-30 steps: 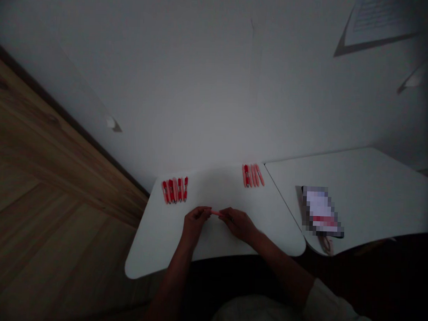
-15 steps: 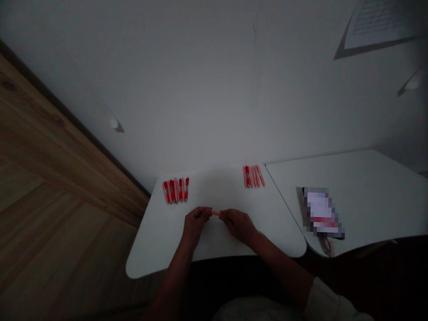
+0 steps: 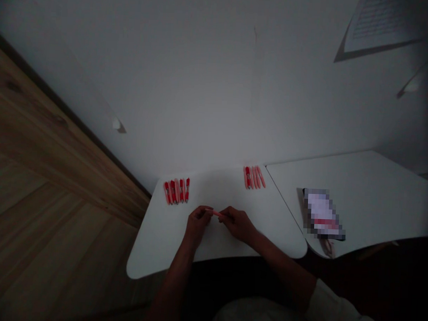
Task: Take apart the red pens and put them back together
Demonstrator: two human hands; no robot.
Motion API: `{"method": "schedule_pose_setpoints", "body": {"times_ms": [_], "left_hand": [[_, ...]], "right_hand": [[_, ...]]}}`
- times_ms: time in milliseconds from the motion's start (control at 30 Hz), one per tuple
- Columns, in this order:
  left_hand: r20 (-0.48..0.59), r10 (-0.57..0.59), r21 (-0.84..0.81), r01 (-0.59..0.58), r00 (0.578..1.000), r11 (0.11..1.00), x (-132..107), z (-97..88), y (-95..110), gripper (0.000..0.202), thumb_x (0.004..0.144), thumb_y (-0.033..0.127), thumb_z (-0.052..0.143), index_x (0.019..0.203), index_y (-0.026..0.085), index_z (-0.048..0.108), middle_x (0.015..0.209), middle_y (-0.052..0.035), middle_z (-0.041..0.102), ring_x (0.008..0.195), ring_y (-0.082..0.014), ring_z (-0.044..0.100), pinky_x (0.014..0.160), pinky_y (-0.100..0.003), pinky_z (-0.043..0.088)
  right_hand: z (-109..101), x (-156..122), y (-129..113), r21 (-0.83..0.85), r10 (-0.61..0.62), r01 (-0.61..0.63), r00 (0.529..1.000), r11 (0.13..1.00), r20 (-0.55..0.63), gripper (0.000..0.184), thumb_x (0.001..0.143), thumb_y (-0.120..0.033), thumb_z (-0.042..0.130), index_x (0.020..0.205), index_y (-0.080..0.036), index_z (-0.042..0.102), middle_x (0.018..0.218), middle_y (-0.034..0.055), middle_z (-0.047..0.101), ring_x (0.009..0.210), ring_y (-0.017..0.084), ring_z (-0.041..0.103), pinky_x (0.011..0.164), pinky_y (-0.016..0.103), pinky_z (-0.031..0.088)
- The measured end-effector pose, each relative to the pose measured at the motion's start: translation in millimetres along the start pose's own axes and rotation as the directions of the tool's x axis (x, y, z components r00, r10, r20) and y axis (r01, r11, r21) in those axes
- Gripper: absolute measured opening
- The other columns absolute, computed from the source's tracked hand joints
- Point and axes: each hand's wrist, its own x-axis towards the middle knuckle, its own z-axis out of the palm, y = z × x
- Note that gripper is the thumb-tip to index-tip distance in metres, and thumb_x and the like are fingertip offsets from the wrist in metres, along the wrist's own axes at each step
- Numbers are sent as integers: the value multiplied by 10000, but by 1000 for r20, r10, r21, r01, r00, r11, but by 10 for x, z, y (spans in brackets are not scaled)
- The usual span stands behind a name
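Both my hands meet over the middle of a small white table (image 3: 154, 252). My left hand (image 3: 197, 224) and my right hand (image 3: 238, 223) are closed on the two ends of a thin pink-red pen (image 3: 215, 212), held level between them just above the tabletop. A row of several red pens (image 3: 176, 191) lies at the table's far left. Another small group of pink-red pens (image 3: 253, 177) lies at its far right corner.
A second white table (image 3: 367, 184) adjoins on the right and carries a blurred card or booklet (image 3: 322, 213). A white wall rises behind both tables with a framed sheet (image 3: 376, 21) at the upper right. Wooden floor (image 3: 41, 173) spreads to the left.
My hands have shifted very slightly, and the pen between them has tilted a little, its left end higher. The view has drifted a touch.
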Motion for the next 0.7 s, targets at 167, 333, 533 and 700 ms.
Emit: {"method": "schedule_pose_setpoints", "body": {"times_ms": [167,333,533,700], "left_hand": [[-13,-20,25,20,1000,999,-5,-6,6,243,702,375,689,748,140,650,539,50,455,497,-61,366,478,-188,272],[-17,-8,52,9,1000,999,1,-9,15,250,700,393,684,732,147,656,532,48,470,504,-70,385,495,-200,292],[-31,74,93,-71,997,993,22,6,27,287,741,421,636,814,144,666,600,16,544,559,-92,464,561,-228,374],[-97,164,93,-155,982,983,-19,55,54,367,810,467,534,996,152,564,755,-33,613,612,-118,545,602,-263,449]], "right_hand": [[25,-6,-48,-29,48,-47,999,998,10,157,857,-331,536,879,-192,605,721,12,658,615,123,569,582,225,376],[32,27,-52,48,101,-105,992,993,75,223,871,-363,511,757,-189,590,634,-19,600,572,104,520,571,220,361],[82,49,-96,214,87,-126,979,969,182,288,902,-458,437,817,-205,544,611,-42,535,578,107,493,589,242,373],[141,132,-216,780,167,-169,982,603,84,296,822,-491,564,824,-219,447,744,-3,629,694,138,591,683,295,451]]}}
